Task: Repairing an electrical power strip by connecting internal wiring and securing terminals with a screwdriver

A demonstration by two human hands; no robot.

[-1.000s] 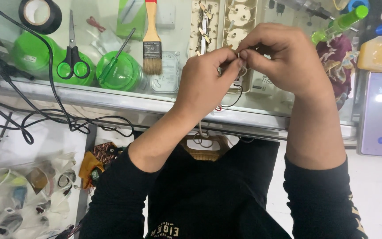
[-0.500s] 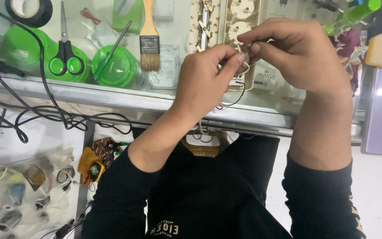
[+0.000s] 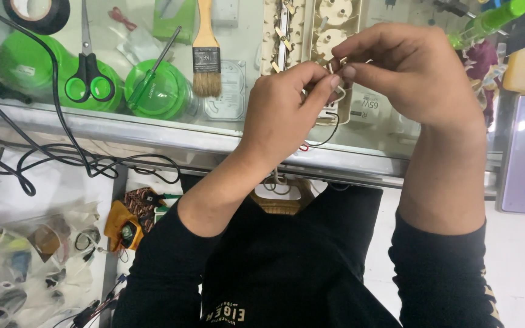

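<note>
Left hand (image 3: 284,112) and right hand (image 3: 411,76) raised over desk's (image 3: 153,136) near edge, fingertips pinching small white part (image 3: 337,92) between them. Thin black wire (image 3: 329,135) hangs below the part. Open socket strip (image 3: 311,30) behind hands. Scissors (image 3: 87,67), green screwdriver (image 3: 153,76), paintbrush (image 3: 206,51) toward desk's left.

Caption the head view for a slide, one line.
Left hand and right hand pinch a small wired part above an opened cream power strip on a glass counter.
</note>
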